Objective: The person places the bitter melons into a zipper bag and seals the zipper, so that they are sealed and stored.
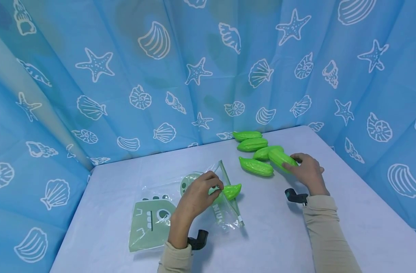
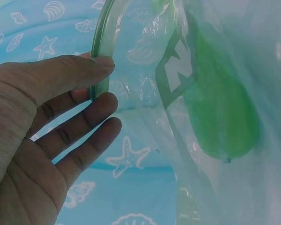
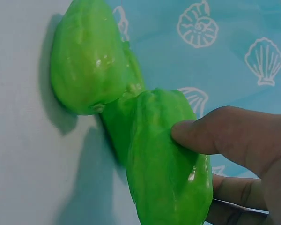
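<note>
A clear zip bag [image 1: 150, 223] with a green cartoon monster print lies on the left half of the table. My left hand [image 1: 197, 195] pinches its green zip edge [image 2: 102, 33] between thumb and forefinger. One glossy green bitter melon [image 1: 232, 191] lies at the bag's mouth, its pointed end showing past my fingers; through the film its rounded end [image 2: 225, 122] shows. Over on the right, my right hand [image 1: 308, 172] grips another bitter melon [image 1: 281, 158], thumb on its near side [image 3: 168, 159]. That melon overlaps a further bitter melon [image 1: 262, 152] behind it.
More bitter melons lie near the back edge: one in front [image 1: 256, 167], and two farther back, one [image 1: 252, 144] close before the other [image 1: 247, 135]. A blue shell-patterned curtain [image 1: 194, 98] hangs around the white table [image 1: 262, 235]. Black camera mounts [image 1: 198, 240] sit on both wrists.
</note>
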Demonstrator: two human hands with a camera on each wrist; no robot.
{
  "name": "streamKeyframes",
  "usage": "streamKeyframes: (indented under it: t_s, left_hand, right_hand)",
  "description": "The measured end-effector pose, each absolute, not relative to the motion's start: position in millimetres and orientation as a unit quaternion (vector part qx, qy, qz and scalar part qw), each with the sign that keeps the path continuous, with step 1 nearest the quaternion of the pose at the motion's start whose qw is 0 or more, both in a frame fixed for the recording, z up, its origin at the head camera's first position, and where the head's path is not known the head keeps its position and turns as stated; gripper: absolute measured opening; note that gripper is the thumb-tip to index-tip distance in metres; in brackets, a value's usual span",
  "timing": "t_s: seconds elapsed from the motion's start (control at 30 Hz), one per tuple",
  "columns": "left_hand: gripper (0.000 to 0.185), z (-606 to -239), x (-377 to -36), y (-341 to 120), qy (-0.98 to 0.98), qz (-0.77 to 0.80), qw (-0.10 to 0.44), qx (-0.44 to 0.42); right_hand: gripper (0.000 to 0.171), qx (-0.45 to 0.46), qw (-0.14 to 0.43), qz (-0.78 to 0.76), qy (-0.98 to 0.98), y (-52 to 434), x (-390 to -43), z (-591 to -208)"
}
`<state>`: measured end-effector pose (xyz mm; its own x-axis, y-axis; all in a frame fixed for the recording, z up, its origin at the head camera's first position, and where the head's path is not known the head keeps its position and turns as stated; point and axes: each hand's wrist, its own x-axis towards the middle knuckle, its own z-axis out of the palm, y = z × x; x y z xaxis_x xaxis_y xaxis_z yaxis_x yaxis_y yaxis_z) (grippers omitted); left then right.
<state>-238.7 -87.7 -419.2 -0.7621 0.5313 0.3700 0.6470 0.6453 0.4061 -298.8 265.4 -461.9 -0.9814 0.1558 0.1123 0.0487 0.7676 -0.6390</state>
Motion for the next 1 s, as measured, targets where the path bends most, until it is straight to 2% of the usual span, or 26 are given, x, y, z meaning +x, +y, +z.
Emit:
streamKeyframes:
  t_s: [0.43,1.0]
  left_hand:
    - [0.01,-419,-240,-87,-0.899,-0.263,0.106,-0.334]
    - [0.012,-422,-241,-85,-0.901,-0.266,0.099,-0.327]
  right_hand:
    - [0.06,0.018,0.095,0.35,-0.932,249,-293,-441]
    - [0.048,0.138,0.016,0.313,-0.94,229,-294,-437]
